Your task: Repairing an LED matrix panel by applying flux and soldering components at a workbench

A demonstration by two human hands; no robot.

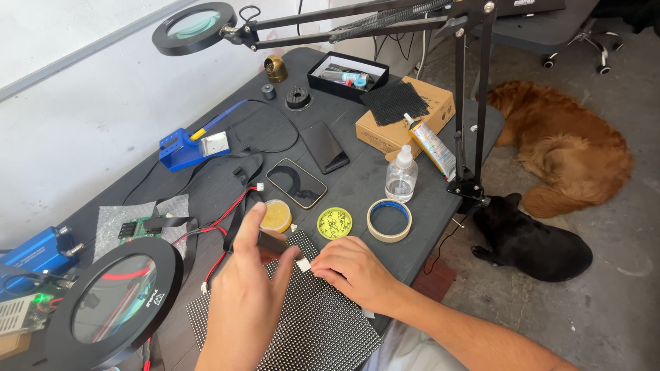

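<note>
L hand [242, 302] gripped a small dark flat tool [271, 242] betw thumb & fingers over the black dotted LED panel [309, 323] at the table's [357, 182] near edge, while R hand [354, 270] pinched a small white piece [303, 264] on the panel's top edge, w/ a yellow tin [335, 222] & tape roll [389, 220] just beyond.

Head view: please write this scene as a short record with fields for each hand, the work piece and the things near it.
left hand: holds a small flat tool over the panel
right hand: fingertips press on a small white piece
work piece: black LED dot panel, flat on the dark table
near: yellow tin, yellow-green tin, tape roll, clear bottle
floor: two dogs lying, brown dog, black dog
</note>
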